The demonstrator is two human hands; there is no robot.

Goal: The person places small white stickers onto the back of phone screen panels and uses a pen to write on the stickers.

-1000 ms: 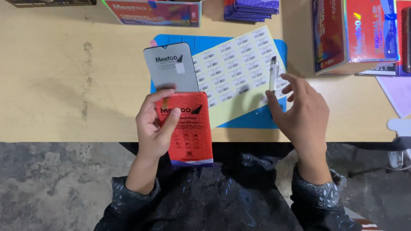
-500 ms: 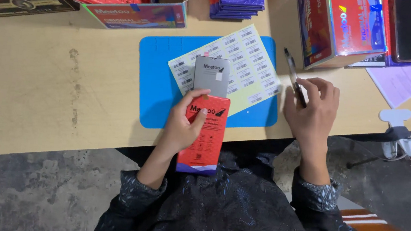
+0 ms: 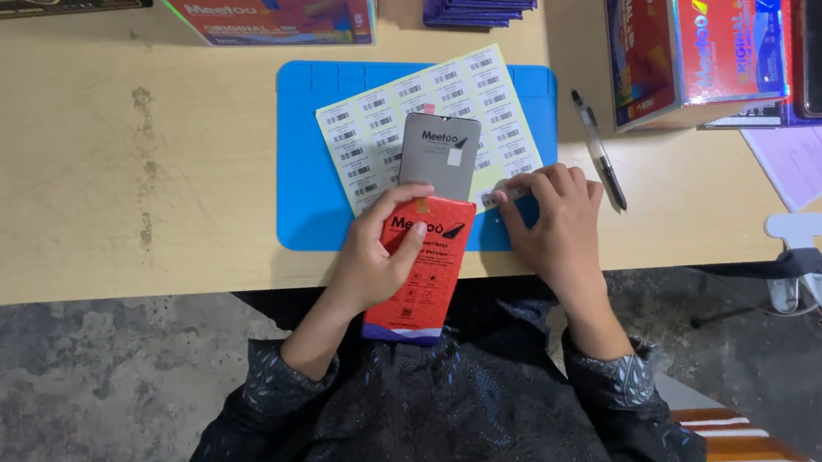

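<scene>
Red sleeve with a grey panel sliding out of its far end sits in our left hand, grip pinching the sleeve over the near edge of the worktop. Our right hand presses its fingertips together on the near right corner of the label sheet lying on the blue mat, apparently pinching at a sticker. A black pen lies just right of the mat. We judge the panel could slip from the open sleeve if it tilts; a hurried peel could tear or crease a label.
</scene>
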